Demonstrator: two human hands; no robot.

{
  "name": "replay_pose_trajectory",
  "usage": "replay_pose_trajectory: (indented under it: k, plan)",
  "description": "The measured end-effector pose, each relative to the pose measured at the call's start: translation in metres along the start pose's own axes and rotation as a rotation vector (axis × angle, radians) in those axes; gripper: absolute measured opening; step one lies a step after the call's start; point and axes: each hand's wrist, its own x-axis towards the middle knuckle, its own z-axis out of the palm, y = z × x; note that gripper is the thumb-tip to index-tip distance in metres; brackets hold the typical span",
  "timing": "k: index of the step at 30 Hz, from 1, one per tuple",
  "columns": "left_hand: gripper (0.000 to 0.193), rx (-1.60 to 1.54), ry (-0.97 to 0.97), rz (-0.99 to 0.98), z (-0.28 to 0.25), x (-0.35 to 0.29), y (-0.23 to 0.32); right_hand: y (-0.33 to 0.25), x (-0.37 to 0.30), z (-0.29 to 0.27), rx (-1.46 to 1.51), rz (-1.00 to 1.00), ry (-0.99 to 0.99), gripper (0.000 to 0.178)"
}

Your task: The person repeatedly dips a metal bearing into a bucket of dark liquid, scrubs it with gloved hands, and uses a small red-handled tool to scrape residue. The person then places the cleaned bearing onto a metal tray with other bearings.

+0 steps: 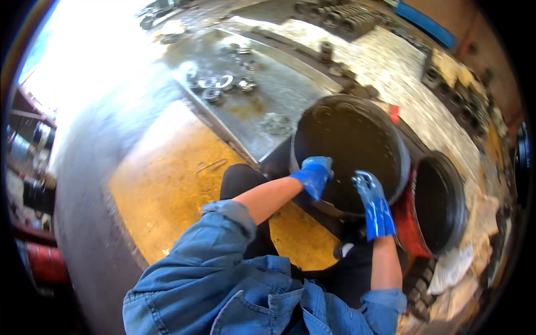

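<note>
My left hand (316, 174), in a blue rubber glove, is over the near left part of a wide dark drum (406, 159). Its fingers are curled in, and whatever they may hold is hidden. Also gloved in blue, my right hand (370, 192) reaches over the drum's near right side with bent fingers. Something small and shiny shows at its fingertips, too small to name. Dark, murky liquid (352, 139) with bubbles near the far side fills the drum below both hands.
A shallow metal tray (279, 84) beyond the drum carries several metal rings (212, 94). To the right stands a red drum (410, 226) with a dark opening. Yellow sheet (167, 184) covers floor at left. Cylindrical metal parts (357, 23) line the far side.
</note>
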Motion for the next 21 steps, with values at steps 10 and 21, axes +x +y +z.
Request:
replay_pose_trajectory:
  k: [10, 21]
  plan:
    - [0.066, 0.411, 0.297, -0.016, -0.016, 0.114, -0.059, -0.029, 0.023, -0.004, -0.296, -0.030, 0.008, 0.027]
    - [0.077, 0.323, -0.060, -0.424, 0.025, 0.172, -0.056, -0.080, 0.025, -0.033, -0.773, 0.248, -0.117, 0.036]
